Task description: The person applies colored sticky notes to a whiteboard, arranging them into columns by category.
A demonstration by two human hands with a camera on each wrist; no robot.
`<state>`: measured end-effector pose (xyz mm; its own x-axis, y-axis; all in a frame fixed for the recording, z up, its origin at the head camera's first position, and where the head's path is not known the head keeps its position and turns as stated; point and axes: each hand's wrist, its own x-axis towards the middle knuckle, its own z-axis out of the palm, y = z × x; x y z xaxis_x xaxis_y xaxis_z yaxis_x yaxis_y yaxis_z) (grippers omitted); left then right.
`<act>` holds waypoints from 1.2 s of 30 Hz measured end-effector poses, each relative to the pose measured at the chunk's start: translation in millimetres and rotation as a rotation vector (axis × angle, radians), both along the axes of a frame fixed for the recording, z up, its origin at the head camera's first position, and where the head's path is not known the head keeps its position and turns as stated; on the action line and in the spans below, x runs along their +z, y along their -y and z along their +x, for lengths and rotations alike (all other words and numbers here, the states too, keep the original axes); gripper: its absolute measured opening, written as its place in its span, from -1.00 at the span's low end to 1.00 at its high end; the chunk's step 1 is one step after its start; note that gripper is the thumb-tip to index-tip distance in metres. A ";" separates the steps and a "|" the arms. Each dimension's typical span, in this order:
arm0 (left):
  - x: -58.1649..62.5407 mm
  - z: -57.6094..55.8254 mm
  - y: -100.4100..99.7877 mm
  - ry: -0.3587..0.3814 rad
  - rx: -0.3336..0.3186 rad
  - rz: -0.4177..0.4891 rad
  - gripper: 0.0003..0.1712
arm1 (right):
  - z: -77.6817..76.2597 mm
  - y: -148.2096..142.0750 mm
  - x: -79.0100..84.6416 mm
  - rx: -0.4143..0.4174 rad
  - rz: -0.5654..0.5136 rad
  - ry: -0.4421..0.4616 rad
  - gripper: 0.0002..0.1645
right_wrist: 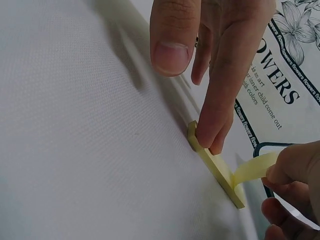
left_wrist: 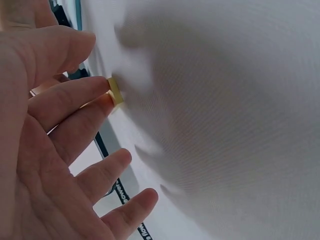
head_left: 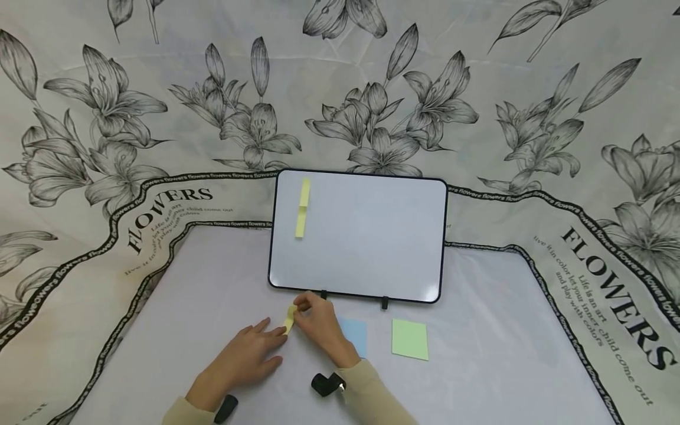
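Observation:
A narrow pad of yellow sticky notes (right_wrist: 216,171) lies on the white cloth before the whiteboard. My left hand (head_left: 247,357), fingers mostly straight, presses its near end with two fingertips; the thumb stands off to the side. With thumb and fingertips my right hand (head_left: 321,324) pinches the free end of the top yellow sticky note (right_wrist: 252,168), which curls up from the pad's far end. In the left wrist view only the pad's near end (left_wrist: 115,91) shows past the fingertips. On the whiteboard (head_left: 366,236), two yellow strips (head_left: 303,208) are stuck end to end at upper left.
A blue sticky-note pad (head_left: 357,337) is partly covered by the right wrist, and a green pad (head_left: 409,339) lies right of it. The whiteboard stands on black feet (head_left: 385,303). Behind hangs flower-printed cloth (head_left: 255,130).

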<state>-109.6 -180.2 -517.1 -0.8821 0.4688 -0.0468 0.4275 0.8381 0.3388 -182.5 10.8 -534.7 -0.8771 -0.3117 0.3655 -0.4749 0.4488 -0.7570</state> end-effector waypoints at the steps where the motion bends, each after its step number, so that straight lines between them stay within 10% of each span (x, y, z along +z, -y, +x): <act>1: 0.2 0.2 -0.1 0.002 0.000 -0.004 -0.54 | -0.2 0.0 -0.4 0.002 -0.005 -0.007 -0.79; 11: 0.1 3.4 1.9 -0.065 -0.022 -0.052 -0.52 | -5.6 -1.2 -1.8 -0.026 0.019 -0.003 -0.86; 36: -2.3 -2.2 3.4 0.081 0.042 0.018 -0.50 | -39.9 -6.7 30.3 -0.077 0.046 0.042 -0.91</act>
<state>-111.8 -183.7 -519.5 -0.8947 0.4327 -0.1111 0.3624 0.8484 0.3857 -222.4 17.4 -504.4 -0.9133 -0.2582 0.3150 -0.4061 0.5171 -0.7535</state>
